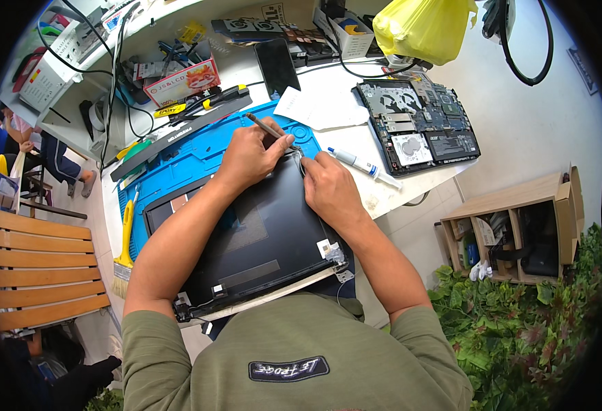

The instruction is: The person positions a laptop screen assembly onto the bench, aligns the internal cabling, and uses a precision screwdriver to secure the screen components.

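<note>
Near the middle of the frame, the person's left hand [249,154] is clenched around a thin dark tool [268,129], held like a pen, its tip down at the far corner of a black laptop lid panel [260,236]. The right hand [328,185] lies just beside it, fingers pressed flat on the same corner of the panel; it grasps nothing that I can see, only bears down on the edge. The panel lies tilted across a blue work mat [198,154], reaching from the centre down to the lower middle of the frame, where it meets the person's olive shirt.

Just right of the right hand, a white syringe-like tube [362,166] lies on the white table [328,82]. Further toward the upper right sits an opened laptop base [417,123] with its boards and fan exposed, and above that a yellow plastic bag [421,27]. A yellow-handled brush [125,243] rests at the mat's left edge. At the left of the frame stands a wooden bench [37,267].
</note>
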Action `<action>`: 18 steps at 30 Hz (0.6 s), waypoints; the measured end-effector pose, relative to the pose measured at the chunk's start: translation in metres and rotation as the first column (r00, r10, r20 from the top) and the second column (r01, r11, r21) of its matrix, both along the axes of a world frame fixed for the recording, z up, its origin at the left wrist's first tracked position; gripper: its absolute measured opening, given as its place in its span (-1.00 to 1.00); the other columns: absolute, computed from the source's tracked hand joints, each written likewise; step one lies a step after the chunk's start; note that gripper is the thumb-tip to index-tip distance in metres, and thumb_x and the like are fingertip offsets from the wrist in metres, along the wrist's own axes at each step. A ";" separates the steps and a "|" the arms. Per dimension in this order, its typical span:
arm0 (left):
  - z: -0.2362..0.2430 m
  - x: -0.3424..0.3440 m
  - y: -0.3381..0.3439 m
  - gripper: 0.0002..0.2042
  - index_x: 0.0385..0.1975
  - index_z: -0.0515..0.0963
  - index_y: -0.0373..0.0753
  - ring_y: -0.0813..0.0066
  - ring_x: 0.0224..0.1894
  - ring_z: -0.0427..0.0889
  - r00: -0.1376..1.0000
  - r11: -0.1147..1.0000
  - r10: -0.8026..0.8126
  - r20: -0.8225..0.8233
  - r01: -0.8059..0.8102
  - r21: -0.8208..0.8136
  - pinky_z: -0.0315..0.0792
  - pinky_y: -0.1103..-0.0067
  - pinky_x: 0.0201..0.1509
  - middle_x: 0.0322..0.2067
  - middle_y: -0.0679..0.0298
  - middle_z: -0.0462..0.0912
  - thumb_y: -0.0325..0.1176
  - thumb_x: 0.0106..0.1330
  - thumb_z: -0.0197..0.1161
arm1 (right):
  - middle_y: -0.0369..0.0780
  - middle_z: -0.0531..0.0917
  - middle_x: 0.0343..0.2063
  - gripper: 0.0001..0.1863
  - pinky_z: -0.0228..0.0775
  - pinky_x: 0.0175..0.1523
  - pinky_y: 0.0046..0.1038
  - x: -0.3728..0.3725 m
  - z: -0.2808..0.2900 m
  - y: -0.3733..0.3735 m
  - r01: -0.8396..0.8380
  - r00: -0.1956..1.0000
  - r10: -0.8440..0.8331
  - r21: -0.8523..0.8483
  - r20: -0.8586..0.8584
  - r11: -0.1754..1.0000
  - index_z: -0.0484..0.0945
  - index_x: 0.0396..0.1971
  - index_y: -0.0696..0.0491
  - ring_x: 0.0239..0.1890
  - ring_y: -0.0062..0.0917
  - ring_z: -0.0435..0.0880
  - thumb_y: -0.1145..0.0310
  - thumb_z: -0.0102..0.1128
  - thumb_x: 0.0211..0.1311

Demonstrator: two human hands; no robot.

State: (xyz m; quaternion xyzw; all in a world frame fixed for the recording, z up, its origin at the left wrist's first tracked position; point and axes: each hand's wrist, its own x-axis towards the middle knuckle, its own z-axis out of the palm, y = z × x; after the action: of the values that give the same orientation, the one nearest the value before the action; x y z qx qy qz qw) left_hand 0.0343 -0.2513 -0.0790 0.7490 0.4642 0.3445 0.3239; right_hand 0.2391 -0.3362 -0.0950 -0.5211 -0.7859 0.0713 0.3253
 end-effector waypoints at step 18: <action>0.001 -0.003 -0.002 -0.75 -0.26 0.66 -0.31 0.60 -0.40 0.72 0.998 0.999 -0.047 0.045 0.047 0.002 0.52 0.56 -0.28 -0.47 0.27 0.78 -0.24 0.56 0.47 | -0.01 0.65 -0.23 -0.71 0.66 0.01 -0.13 0.003 0.000 0.001 -0.007 1.000 0.008 -0.027 0.008 1.000 0.74 -0.02 0.24 -0.12 -0.08 0.75 0.56 0.36 0.26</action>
State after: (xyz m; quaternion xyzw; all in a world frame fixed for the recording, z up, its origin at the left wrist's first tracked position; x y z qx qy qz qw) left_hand 0.0318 -0.2536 -0.0780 0.7519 0.4389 0.3540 0.3416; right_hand 0.2417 -0.3348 -0.0955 -0.5227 -0.7880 0.0810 0.3149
